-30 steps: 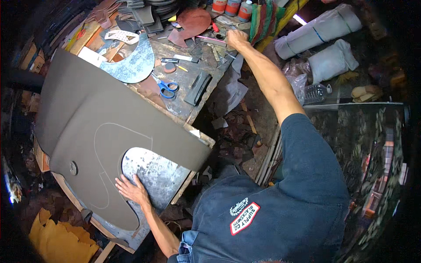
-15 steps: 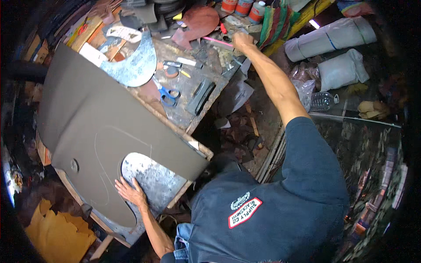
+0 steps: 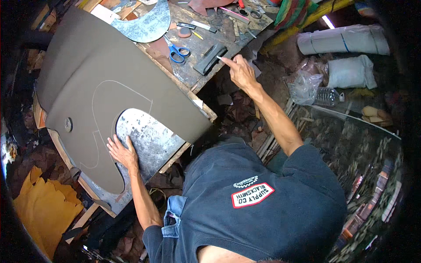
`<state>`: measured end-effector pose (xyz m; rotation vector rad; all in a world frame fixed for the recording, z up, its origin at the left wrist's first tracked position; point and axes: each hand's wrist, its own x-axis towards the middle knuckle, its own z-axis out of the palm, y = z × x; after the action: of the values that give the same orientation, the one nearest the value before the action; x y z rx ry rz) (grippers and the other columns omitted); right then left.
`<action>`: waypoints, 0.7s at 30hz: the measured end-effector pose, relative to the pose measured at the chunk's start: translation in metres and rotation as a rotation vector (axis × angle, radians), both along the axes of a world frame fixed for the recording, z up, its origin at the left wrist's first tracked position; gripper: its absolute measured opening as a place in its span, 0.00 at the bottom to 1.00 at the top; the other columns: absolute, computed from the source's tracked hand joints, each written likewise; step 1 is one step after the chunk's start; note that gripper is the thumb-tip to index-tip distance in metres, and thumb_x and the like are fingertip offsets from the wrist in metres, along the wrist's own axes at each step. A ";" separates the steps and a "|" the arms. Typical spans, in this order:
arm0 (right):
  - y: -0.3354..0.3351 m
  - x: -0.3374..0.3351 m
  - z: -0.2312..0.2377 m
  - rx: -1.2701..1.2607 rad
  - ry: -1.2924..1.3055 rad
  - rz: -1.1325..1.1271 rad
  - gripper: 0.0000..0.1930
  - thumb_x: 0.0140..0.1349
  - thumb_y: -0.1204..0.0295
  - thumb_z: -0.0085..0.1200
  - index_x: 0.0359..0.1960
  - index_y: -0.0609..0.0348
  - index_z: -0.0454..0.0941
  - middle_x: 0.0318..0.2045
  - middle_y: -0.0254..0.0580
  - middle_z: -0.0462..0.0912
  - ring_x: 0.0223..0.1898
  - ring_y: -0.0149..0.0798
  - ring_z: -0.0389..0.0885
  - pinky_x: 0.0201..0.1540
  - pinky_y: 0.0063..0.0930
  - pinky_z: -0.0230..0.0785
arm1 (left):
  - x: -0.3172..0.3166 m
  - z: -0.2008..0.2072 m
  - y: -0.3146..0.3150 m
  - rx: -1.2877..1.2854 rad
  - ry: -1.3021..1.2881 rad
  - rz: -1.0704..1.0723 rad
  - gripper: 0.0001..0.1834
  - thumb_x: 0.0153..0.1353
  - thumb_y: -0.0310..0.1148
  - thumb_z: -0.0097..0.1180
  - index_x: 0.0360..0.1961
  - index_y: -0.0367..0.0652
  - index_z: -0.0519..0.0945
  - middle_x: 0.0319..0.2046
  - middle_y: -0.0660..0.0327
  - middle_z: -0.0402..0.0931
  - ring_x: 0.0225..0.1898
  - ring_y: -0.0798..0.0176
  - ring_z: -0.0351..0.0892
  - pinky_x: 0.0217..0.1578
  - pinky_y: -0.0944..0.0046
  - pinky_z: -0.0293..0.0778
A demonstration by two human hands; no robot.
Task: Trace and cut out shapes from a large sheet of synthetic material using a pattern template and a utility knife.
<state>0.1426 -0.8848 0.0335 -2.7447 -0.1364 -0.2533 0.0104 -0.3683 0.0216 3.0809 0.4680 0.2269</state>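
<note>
A large grey-brown sheet, like leather (image 3: 144, 70), drapes over the bench at left, with thin white curved outlines drawn on it. A rounded piece is cut out of its near edge, baring a mottled metal plate (image 3: 147, 133). My left hand (image 3: 123, 151) lies flat with fingers spread, across the edge of this cutout. Beyond the bench's right edge, my right hand (image 3: 243, 74) is closed in the air, a small pale tip showing at its forefinger; what it holds is too small to name. Nearest to it is a dark curved block (image 3: 209, 59) on the bench.
Blue-handled scissors (image 3: 177, 52), a cutter knife (image 3: 186, 25) and a curved metal template (image 3: 147, 28) lie on the wooden bench. At right are a wrapped roll (image 3: 344, 40) and a clear plastic bottle (image 3: 328, 96). Yellow leather (image 3: 44, 206) lies at lower left.
My right hand has come back toward me from the far end of the bench to near the dark block. My left hand stays on the sheet; the whole view has shifted.
</note>
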 end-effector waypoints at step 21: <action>0.016 0.008 0.007 0.166 0.199 -0.162 0.22 0.58 0.79 0.48 0.50 0.37 0.83 0.33 0.46 0.73 0.35 0.49 0.77 0.37 0.44 0.74 | 0.006 -0.009 0.005 0.009 -0.061 0.011 0.35 0.66 0.58 0.48 0.68 0.48 0.66 0.71 0.50 0.55 0.73 0.42 0.50 0.70 0.41 0.46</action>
<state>0.1507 -0.8683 0.0409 -2.5984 0.1544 -0.0317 0.0163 -0.3637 0.0129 3.0705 0.4832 0.3238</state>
